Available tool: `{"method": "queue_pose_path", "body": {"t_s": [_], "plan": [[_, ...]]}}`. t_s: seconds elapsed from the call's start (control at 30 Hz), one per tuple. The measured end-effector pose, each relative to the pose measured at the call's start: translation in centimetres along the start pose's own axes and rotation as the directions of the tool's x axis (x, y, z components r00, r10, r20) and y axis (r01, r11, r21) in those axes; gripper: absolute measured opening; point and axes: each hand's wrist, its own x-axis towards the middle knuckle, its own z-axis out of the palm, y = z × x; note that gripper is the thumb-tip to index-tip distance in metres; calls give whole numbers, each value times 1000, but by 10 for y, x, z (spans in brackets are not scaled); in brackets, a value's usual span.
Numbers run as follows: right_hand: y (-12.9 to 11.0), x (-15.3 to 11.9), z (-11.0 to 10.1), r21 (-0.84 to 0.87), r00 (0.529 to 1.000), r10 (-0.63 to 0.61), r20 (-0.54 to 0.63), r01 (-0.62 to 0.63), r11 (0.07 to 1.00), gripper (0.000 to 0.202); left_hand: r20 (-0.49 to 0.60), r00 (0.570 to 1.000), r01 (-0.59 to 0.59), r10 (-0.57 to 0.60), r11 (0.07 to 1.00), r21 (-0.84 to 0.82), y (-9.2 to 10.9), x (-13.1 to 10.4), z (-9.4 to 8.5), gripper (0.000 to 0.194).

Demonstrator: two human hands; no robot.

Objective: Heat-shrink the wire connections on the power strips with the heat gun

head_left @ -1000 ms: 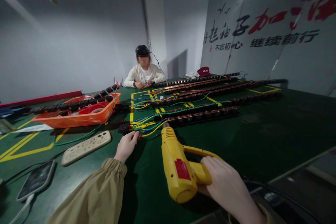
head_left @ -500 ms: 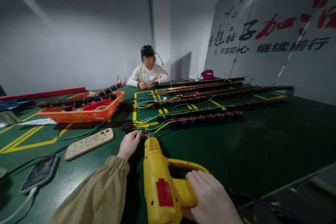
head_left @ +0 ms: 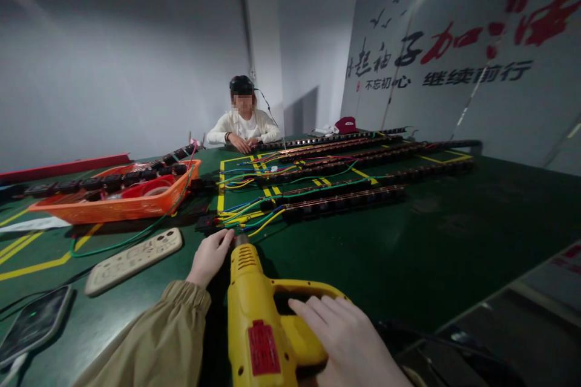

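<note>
My right hand [head_left: 345, 332] is wrapped round the handle of a yellow heat gun [head_left: 247, 290], its index finger stretched over the upper part of the grip. The gun's metal nozzle [head_left: 242, 240] points away from me, close to the fingertips of my left hand [head_left: 211, 257]. Those left fingers are pinched together at the wire ends; a small red bit shows at their tips, too small to name. Just beyond lie a black connector block [head_left: 206, 224] and yellow, green and blue wires [head_left: 247, 214] that run to long black strips with copper wires [head_left: 345, 201].
On the left are an orange basket [head_left: 113, 211] of parts, a beige power strip [head_left: 134, 261] and a phone [head_left: 36, 323] on a cable. Across the green table [head_left: 408, 242] sits a person [head_left: 245, 124] with hands at another strip. A dark red cap [head_left: 346, 125] lies far back.
The view has turned slightly right, so everything sits further left. My right index finger has lifted and straightened on the heat gun's handle. The person opposite has shifted a hand.
</note>
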Motion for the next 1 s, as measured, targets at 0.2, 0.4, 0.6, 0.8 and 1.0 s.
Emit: {"method": "queue_pose_path", "body": {"t_s": [0.2,0.4,0.6,0.8,1.0], "plan": [[10,-2,-3,-15,1000,2,-9,-2,1000,49,17,1000,-21,21,999,-33,0,-1,0,43],[24,-7,-15,-70,992,-16,-127,7,997,43,24,1000,-9,9,1000,-29,0,-3,-1,45],[39,-12,-13,-157,960,-39,-277,-5,988,45,42,999,-3,5,999,-45,-2,-2,-1,46],[52,-14,-8,-306,918,-53,-394,-77,949,52,47,999,-19,20,999,-36,-2,-3,-1,46],[54,-13,-6,-348,909,-70,-412,-86,933,53,57,998,4,-2,999,-36,2,-4,-2,46]]}}
